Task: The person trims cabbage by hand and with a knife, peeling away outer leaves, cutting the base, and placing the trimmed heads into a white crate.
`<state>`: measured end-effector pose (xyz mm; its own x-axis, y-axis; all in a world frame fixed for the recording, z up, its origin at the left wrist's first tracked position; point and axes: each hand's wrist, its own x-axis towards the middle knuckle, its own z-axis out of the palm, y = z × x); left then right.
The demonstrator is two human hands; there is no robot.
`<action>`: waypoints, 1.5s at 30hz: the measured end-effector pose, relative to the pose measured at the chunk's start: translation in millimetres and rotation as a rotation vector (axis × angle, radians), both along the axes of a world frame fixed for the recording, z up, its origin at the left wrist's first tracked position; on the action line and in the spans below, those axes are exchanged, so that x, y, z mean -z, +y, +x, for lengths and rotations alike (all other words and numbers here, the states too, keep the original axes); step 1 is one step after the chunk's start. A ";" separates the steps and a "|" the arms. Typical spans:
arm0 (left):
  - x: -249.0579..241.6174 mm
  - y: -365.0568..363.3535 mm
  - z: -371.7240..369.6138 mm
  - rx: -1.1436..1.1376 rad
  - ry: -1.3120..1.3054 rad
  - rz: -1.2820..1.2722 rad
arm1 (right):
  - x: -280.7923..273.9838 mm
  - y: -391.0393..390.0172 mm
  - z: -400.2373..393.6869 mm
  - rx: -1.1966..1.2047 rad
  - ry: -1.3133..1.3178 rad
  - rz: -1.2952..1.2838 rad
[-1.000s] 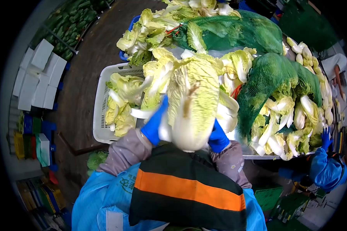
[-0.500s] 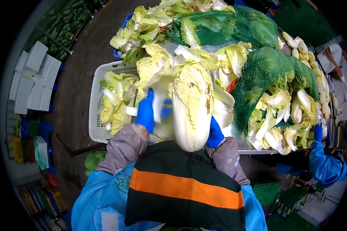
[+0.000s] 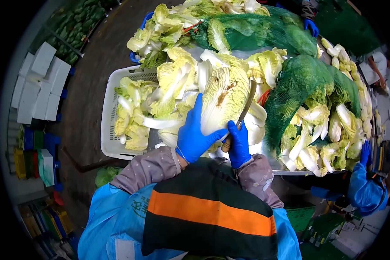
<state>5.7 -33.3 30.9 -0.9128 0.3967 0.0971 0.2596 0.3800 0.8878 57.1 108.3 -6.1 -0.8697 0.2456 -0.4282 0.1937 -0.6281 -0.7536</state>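
In front of me a napa cabbage (image 3: 234, 97) leans over the metal table, its leafy end away from me and a brown blemish on its outer leaves. My left hand (image 3: 196, 136), in a blue glove, grips its left side and base, thumb stretched across the lower end. A knife (image 3: 248, 104) with a wooden handle and a narrow, dark blade is held in my right hand (image 3: 240, 147), which is also gloved. The blade points away from me along the cabbage's right side. Loose cabbage leaves (image 3: 175, 82) lie around the cabbage.
At the left stands a white crate (image 3: 108, 110) with trimmed leaves in it. Green mesh bags (image 3: 292, 82) of cabbage lie at the right and far side. A co-worker's gloved hand (image 3: 310, 27) is at the far edge; another person in blue (image 3: 365, 188) is at the right.
The cabbage has tipped away from me and turned, showing its brown blemish. My left hand has moved right onto it. The knife now shows in my right hand. A co-worker's hand has appeared at the far edge.
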 end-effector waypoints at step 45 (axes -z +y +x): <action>102.5 -15.3 -34.8 -0.245 -0.665 0.800 | 62.2 0.3 21.4 -0.370 0.139 -0.354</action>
<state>-29.1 -48.6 -71.6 -0.9245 0.2364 -0.2991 -0.3731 -0.3996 0.8373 78.5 108.7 -68.3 -0.9253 -0.2271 -0.3037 0.3639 -0.7573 -0.5423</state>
